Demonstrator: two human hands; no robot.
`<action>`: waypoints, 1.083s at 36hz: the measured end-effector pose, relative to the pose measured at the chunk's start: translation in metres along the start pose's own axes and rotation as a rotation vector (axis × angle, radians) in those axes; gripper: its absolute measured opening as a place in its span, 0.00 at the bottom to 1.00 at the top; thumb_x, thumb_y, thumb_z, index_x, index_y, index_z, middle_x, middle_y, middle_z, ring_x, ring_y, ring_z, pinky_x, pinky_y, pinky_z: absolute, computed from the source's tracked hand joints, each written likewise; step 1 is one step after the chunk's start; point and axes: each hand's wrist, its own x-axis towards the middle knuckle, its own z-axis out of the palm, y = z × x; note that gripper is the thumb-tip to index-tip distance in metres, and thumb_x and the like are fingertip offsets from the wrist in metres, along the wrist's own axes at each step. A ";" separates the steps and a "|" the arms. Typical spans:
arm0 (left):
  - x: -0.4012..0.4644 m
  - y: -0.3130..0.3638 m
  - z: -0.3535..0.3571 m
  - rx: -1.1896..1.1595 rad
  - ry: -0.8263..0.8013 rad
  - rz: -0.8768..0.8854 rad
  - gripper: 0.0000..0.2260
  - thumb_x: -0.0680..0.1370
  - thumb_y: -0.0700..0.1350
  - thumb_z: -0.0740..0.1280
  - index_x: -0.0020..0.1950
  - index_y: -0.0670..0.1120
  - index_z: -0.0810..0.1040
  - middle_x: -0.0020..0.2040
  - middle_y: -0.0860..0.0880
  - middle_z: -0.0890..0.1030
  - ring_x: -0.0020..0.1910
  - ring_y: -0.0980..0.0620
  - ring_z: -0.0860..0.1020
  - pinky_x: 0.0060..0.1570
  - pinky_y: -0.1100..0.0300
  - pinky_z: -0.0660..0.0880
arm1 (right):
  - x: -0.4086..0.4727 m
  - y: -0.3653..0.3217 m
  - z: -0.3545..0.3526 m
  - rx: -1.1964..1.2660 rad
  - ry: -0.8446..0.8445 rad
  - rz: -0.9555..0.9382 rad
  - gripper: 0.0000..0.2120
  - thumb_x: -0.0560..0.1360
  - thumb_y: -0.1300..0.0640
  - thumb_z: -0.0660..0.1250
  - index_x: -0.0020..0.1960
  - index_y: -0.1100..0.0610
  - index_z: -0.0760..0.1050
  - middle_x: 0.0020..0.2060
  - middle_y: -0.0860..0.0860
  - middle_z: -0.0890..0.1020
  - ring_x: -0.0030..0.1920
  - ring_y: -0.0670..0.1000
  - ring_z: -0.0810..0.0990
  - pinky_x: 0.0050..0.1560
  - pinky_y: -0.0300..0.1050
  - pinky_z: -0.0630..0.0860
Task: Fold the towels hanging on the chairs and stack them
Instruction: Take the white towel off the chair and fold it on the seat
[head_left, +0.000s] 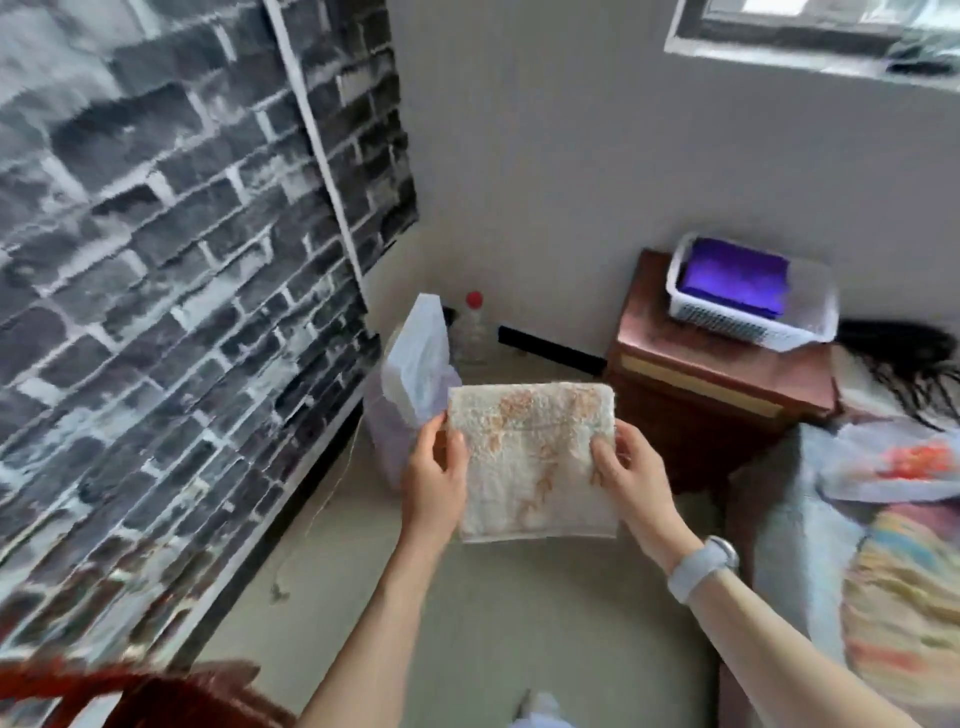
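Note:
A cream towel with an orange pattern is folded into a rough rectangle and held up in the air over the floor. My left hand pinches its left edge and my right hand grips its right edge. A pale watch sits on my right wrist. A purple folded towel lies in a white basket on a wooden bedside cabinet to the right. The curved back of a red chair shows at the bottom left, blurred.
A brick-pattern backdrop fills the left. A white bag and a red-capped bottle stand in the corner. A bed with patterned bedding and dark hair lies at the right. A window is above.

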 end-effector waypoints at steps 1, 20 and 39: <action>0.009 0.013 0.019 -0.013 -0.028 0.012 0.15 0.79 0.44 0.60 0.66 0.44 0.71 0.52 0.48 0.78 0.46 0.55 0.75 0.39 0.72 0.67 | 0.011 0.002 -0.020 0.005 0.025 -0.004 0.10 0.77 0.59 0.60 0.58 0.55 0.72 0.48 0.49 0.79 0.49 0.49 0.77 0.50 0.46 0.75; 0.190 0.141 0.329 -0.090 -0.439 0.149 0.14 0.78 0.44 0.61 0.64 0.45 0.72 0.59 0.47 0.77 0.58 0.51 0.75 0.59 0.55 0.72 | 0.234 0.070 -0.229 0.085 0.459 0.158 0.08 0.76 0.61 0.61 0.54 0.54 0.73 0.42 0.48 0.79 0.42 0.46 0.76 0.41 0.37 0.71; 0.358 0.180 0.567 -0.003 -0.645 -0.037 0.19 0.81 0.43 0.55 0.73 0.50 0.60 0.64 0.53 0.70 0.46 0.67 0.71 0.41 0.78 0.65 | 0.488 0.144 -0.312 0.086 0.422 0.367 0.09 0.80 0.61 0.53 0.53 0.51 0.70 0.38 0.50 0.76 0.34 0.46 0.71 0.28 0.27 0.68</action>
